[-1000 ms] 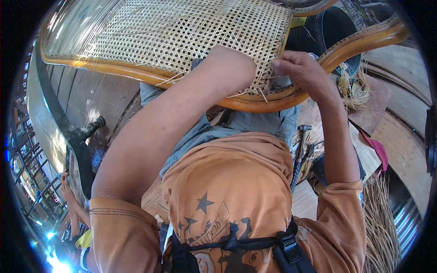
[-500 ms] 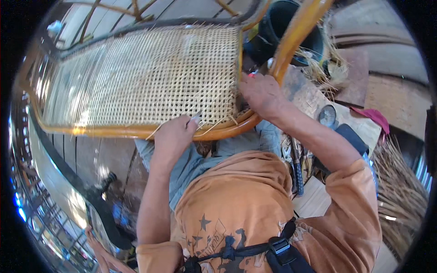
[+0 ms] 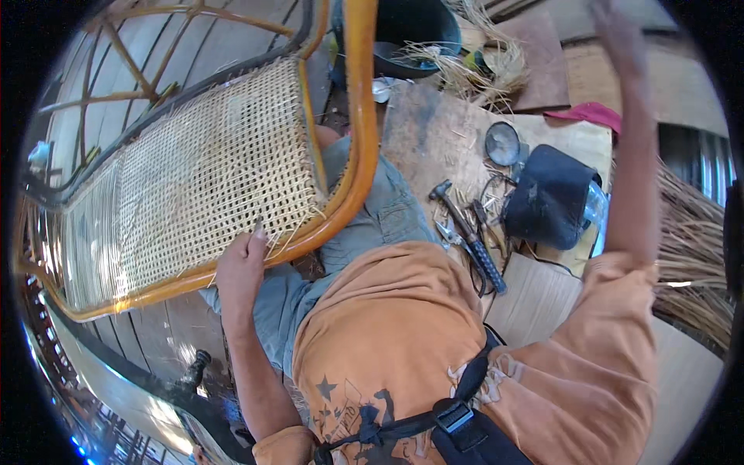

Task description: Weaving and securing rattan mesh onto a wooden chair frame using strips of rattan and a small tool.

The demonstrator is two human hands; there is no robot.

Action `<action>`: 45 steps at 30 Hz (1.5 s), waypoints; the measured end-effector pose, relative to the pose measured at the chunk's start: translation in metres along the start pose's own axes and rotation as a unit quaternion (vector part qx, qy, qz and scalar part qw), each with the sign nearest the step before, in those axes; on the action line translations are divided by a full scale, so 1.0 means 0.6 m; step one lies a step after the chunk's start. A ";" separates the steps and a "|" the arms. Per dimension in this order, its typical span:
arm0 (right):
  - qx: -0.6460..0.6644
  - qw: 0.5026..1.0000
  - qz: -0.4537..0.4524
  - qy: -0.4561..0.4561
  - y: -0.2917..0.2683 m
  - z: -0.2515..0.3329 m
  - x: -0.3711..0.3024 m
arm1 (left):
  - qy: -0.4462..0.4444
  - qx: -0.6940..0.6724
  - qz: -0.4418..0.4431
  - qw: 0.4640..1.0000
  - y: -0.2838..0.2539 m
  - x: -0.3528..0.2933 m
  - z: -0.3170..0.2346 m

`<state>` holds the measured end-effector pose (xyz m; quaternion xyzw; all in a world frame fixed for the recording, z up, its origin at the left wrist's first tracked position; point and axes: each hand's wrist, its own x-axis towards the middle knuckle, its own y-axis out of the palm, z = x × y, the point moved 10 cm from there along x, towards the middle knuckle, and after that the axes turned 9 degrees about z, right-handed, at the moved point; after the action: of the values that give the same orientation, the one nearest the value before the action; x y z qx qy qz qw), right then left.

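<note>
A woven cane panel (image 3: pixel 209 178), open mesh on its right part, fills a curved orange-brown rattan frame (image 3: pixel 358 155) that lies across my lap. My left hand (image 3: pixel 242 267) is closed at the frame's near rail. A small pointed metal tool (image 3: pixel 258 225) sticks up between its thumb and finger, its tip over the mesh; the rest is hidden in the hand. Loose cane ends (image 3: pixel 298 229) stick out near the panel's near right corner. My right hand (image 3: pixel 618 39) is raised far out at the upper right, away from the frame, and smeared by motion, so its fingers are unclear.
On a wooden board (image 3: pixel 418 132) to the right lie a hammer (image 3: pixel 461 221), pliers (image 3: pixel 453 235), a round dish (image 3: pixel 502 144) and a black pouch (image 3: pixel 546 198). Behind them stand a dark bucket (image 3: pixel 422 39) and cane scraps (image 3: pixel 496 70). A bundle of cane strips (image 3: pixel 694 256) lies far right.
My right hand has left the panel's right end and swung up and out to the right. My left hand still holds the pointed tool. The view has turned, showing more of the board.
</note>
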<state>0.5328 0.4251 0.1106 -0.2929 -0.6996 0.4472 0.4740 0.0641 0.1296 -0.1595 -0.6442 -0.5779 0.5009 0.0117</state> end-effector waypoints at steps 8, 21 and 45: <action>0.258 0.780 0.448 0.354 0.270 0.164 -0.630 | -0.045 -0.084 0.030 0.995 0.010 0.000 0.007; 0.141 0.864 0.361 0.322 0.226 0.262 -0.723 | -0.055 -0.084 0.009 0.995 0.006 -0.006 0.001; 0.230 0.884 0.312 0.263 0.216 0.273 -0.665 | -0.028 -0.104 -0.025 0.994 0.007 -0.006 0.013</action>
<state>0.5306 0.0912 -0.1912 -0.4858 -0.2994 0.6264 0.5311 0.0628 0.1212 -0.1634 -0.6126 -0.6431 0.4557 -0.0590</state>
